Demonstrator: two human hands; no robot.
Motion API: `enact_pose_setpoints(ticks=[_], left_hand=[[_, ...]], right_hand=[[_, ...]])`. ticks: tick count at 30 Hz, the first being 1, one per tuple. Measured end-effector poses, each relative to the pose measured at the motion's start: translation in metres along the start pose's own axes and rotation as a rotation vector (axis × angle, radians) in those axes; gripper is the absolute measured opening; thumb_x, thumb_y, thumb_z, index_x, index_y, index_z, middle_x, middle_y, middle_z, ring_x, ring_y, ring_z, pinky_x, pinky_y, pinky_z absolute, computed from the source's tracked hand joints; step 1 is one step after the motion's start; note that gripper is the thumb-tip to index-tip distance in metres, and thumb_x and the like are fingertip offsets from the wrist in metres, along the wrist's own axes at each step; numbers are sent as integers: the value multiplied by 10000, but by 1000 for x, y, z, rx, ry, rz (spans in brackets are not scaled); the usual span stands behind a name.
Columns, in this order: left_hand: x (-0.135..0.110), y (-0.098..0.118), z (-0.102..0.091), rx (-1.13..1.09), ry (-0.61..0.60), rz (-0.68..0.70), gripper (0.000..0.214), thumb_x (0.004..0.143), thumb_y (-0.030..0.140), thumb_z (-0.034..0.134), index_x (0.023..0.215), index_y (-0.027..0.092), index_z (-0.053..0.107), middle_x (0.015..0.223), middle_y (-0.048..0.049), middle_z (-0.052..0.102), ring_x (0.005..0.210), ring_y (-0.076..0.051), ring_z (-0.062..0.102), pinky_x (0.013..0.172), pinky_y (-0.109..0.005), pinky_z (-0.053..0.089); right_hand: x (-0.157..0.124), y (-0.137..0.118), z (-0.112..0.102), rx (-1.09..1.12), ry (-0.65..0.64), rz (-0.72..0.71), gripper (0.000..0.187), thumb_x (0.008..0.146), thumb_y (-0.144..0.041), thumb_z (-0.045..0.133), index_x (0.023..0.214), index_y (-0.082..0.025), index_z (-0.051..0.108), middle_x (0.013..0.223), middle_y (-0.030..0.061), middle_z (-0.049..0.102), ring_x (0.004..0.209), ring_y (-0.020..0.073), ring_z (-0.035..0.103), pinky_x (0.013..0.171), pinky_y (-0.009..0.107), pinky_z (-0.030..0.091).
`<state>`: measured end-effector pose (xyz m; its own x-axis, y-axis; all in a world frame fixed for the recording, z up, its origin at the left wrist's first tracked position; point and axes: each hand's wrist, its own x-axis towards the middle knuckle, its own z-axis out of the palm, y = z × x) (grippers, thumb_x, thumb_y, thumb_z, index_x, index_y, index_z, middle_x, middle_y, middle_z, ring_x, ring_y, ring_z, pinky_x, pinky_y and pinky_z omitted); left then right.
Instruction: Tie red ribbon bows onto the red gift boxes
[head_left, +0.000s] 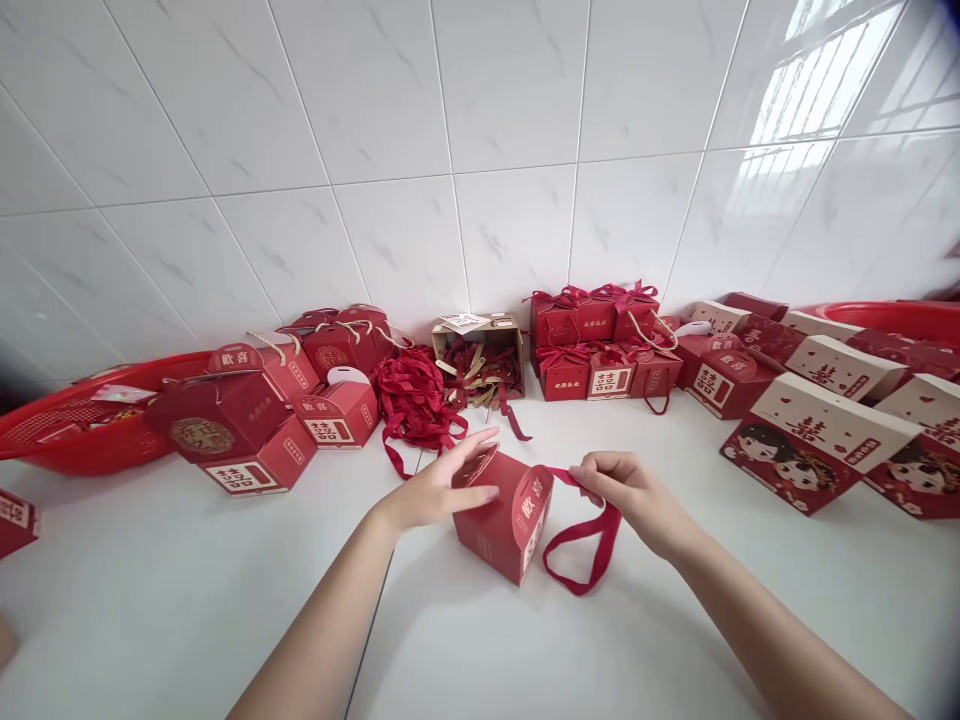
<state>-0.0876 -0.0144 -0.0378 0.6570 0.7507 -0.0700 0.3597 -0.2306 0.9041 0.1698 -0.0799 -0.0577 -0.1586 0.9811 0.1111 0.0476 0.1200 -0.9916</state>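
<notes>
A red gift box [495, 520] with a rounded end flap stands on the white table in front of me. Against its left side and top rests my left hand [442, 488], its fingers spread apart. My right hand [619, 490], just right of the box, pinches a dark red ribbon [555, 577]. One stretch of the ribbon runs from my fingertips to the flap of the box, and the rest hangs in a loop down to the table. Where the ribbon enters the box is too small to make out.
Behind the box lie a heap of red ribbon [411, 395] and an open carton of ribbon pieces [480, 365]. Finished-looking red boxes [592, 345] are stacked by the tiled wall. More boxes [806, 440] stand right; a red plastic basket [97, 440] sits left.
</notes>
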Motion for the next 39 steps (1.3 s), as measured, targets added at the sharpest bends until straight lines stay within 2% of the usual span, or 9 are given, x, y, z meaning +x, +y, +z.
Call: enact_pose_setpoints(ticks=[2,6,11,15,20,26,30,34,39], left_hand=[[6,6,6,82,58,-27,646,845,388,606,1432,292,354,1546,-34,308,1427,-240,259,1159,-410,269],[13,2,19,154,115,12,606,858,376,587,1422,299,377,1526,-12,351,1412,-237,297,1159,-397,286],[9,-10,37,82,334,92,671,844,349,621,1434,327,301,1502,-48,379,1339,-253,419,1108,-415,371],[6,-11,47,116,450,146,588,851,337,620,1377,329,358,1457,-59,422,1268,-248,492,1045,-400,441],[6,-10,50,235,452,229,490,878,311,580,1339,309,412,1388,-63,496,1253,-245,503,1053,-399,426],[5,-11,52,241,450,259,503,887,287,568,1358,332,395,1393,-51,485,1240,-234,512,1037,-385,442],[1,-7,58,304,398,327,483,905,237,534,1359,354,417,1401,-31,468,1288,-219,458,1081,-386,405],[-1,-2,64,438,429,403,347,899,185,513,1211,323,579,1410,-45,435,1305,-231,435,1065,-404,420],[4,2,72,550,608,531,207,830,131,576,949,268,675,1282,-78,541,1208,-256,522,949,-419,498]], right_hand=[[5,-7,2,-15,23,-42,354,814,-408,617,561,-181,519,698,-8,476,640,125,404,622,281,321],[6,-3,10,28,171,-80,350,782,-379,625,519,-179,510,953,45,520,811,175,505,735,319,381],[-5,11,22,-33,212,-126,344,796,-374,616,516,-191,538,1094,91,541,1078,276,501,886,408,372],[-10,11,25,-70,238,-141,341,810,-376,605,525,-197,549,1119,97,547,1086,288,511,870,425,396],[-12,8,26,-64,240,-96,343,806,-369,604,517,-196,544,1161,97,546,1063,288,528,786,394,434],[-14,9,26,-78,251,-84,350,809,-390,608,521,-198,557,1154,94,564,1099,296,519,949,460,363],[-14,7,29,-77,233,-76,356,819,-422,604,541,-202,579,1135,110,571,1170,308,478,947,452,376],[-14,7,32,-123,241,-104,381,829,-450,597,536,-207,569,1084,115,588,1204,309,458,927,436,396],[-13,11,36,-216,224,-137,387,865,-463,558,563,-223,584,1010,106,617,1224,303,454,957,436,380]])
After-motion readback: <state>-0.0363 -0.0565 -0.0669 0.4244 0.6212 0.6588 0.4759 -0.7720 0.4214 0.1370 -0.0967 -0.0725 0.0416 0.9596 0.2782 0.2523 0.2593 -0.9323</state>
